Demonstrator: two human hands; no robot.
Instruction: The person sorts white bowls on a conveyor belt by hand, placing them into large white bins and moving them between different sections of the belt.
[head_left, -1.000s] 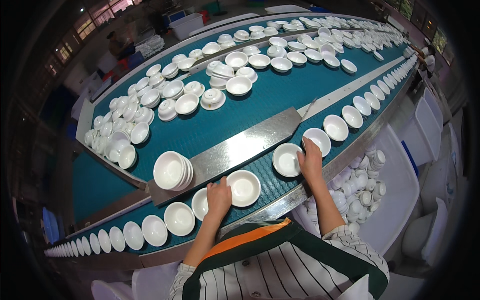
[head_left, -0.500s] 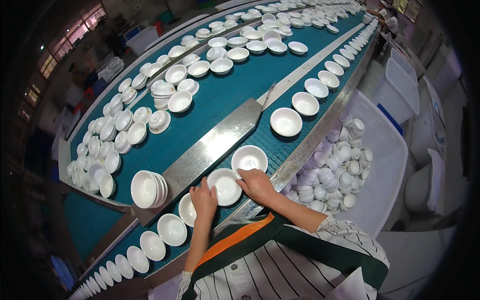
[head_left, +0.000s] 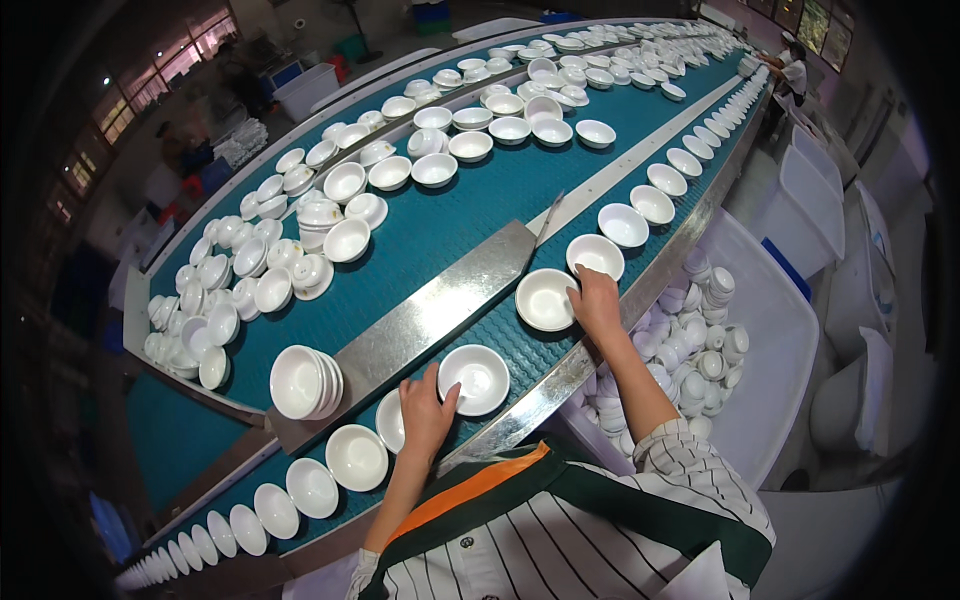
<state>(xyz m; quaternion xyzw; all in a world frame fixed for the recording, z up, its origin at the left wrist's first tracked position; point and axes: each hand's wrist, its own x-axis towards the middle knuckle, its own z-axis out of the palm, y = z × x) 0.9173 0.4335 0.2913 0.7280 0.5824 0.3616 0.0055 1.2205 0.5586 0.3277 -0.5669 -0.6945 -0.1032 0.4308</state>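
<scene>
A single-file row of white bowls runs along the near lane of the teal belt. My left hand (head_left: 426,414) is open, thumb and fingers apart, its thumb at the left rim of a bowl (head_left: 474,381). Behind that hand another bowl (head_left: 392,422) is partly hidden. Farther right, my right hand (head_left: 598,306) reaches between two bowls. Its thumb is at the right rim of the nearer bowl (head_left: 546,301), while its fingertips overlap the front of the farther bowl (head_left: 594,257). These fingers are also apart, and both bowls rest on the belt.
A leaning stack of bowls (head_left: 300,383) stands at the near end of the metal divider (head_left: 430,325). Many loose bowls (head_left: 347,240) crowd the far lane. Right of the belt's metal edge (head_left: 545,393) is a white bin (head_left: 770,400) of small bowls. Other people (head_left: 792,75) stand far right.
My right hand has moved away and to the right, from the bowl near my left hand to two farther bowls. My left hand has shifted slightly right and nearer. My view has shifted slightly.
</scene>
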